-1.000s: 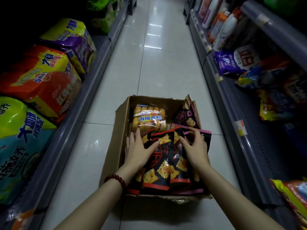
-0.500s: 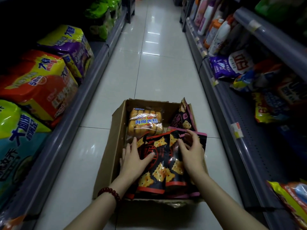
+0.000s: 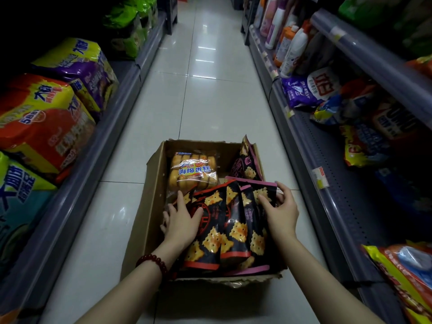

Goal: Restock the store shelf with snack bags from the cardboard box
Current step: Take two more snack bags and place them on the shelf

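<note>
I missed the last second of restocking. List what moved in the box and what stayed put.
Little changed. The right hand slid toward the right edge of the black cracker bags, its fingers now curling over the pink-trimmed top. The left hand stayed flat on the bags' left side. No bag has left the cardboard box; the sponge cake pack and the upright bag at the back kept their places.

At six o'clock we see the brown cardboard box (image 3: 149,206). Its cracker bags (image 3: 217,230) are black, patterned with golden-orange crackers, some edged red, others pink. At twelve o'clock in the box, the clear cake pack (image 3: 192,170) shows golden cakes and blue lettering. A dark red bead bracelet (image 3: 153,263) rings our left wrist. At nine o'clock sits a red-and-yellow bag (image 3: 44,122).
</note>
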